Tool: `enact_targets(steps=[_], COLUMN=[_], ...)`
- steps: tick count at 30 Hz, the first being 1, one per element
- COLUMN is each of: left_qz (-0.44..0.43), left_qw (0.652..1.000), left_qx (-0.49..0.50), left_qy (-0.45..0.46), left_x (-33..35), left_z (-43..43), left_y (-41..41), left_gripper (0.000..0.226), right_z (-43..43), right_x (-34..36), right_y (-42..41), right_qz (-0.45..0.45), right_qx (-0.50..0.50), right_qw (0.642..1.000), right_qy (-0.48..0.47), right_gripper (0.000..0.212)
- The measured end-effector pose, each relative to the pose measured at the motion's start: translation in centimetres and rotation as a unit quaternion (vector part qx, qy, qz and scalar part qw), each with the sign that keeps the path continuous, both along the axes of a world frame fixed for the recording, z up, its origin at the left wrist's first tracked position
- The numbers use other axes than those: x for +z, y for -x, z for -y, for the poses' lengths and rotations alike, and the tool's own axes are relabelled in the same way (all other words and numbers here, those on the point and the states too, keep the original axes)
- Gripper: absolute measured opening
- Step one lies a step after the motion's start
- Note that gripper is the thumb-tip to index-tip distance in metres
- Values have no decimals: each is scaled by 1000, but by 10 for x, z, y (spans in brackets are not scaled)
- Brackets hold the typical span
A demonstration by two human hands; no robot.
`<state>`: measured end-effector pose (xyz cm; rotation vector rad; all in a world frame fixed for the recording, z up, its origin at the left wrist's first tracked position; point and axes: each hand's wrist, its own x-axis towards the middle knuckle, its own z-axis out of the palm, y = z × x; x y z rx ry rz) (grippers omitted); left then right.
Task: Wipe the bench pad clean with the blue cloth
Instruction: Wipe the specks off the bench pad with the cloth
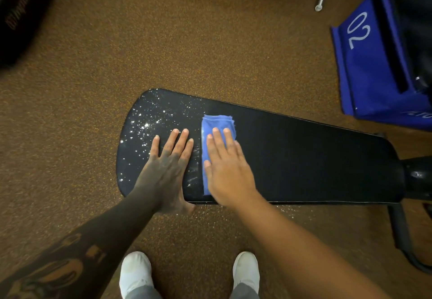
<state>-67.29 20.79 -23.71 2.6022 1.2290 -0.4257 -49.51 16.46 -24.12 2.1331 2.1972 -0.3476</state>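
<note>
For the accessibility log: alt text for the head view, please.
The right hand presses a folded blue cloth flat on a black bench pad, left hand flat beside it. White droplets speckle the pad's left end.

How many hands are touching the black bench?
2. The left hand lies flat on the bench pad among the white specks. The right hand presses the blue cloth beside it, nearer the middle of the pad.

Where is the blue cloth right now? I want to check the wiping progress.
In the head view, the blue cloth lies flat mid-pad on the bench pad, under the right hand, beside the left hand.
</note>
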Motion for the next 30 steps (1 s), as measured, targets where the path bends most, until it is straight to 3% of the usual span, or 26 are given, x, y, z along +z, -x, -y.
enact_targets(steps=[5, 10, 15, 20, 24, 30], left_qz=[-3, -6, -6, -5, -6, -7], left_qw=[1000, 1000, 1000, 1000, 1000, 1000], left_qx=[1, -1, -6, -6, -7, -8], left_qy=[-6, -9, -14, -20, -22, -17], left_x=[0, 0, -1, -1, -2, -3], left_z=[1, 1, 1, 1, 1, 0], left_y=[1, 2, 2, 4, 4, 5], left_gripper=[154, 152, 157, 155, 157, 155], right_z=[-14, 28, 25, 59, 61, 72], right_x=[0, 1, -2, -3, -6, -12], right_y=[4, 8, -2, -14, -13, -15], right_qz=[-16, -18, -6, -1, -8, 8], right_qx=[-103, -8, -92, -18, -111, -40], right_qw=[995, 1000, 996, 1000, 993, 999], right_qy=[-3, 3, -14, -17, -27, -33], right_gripper=[64, 62, 63, 60, 60, 60])
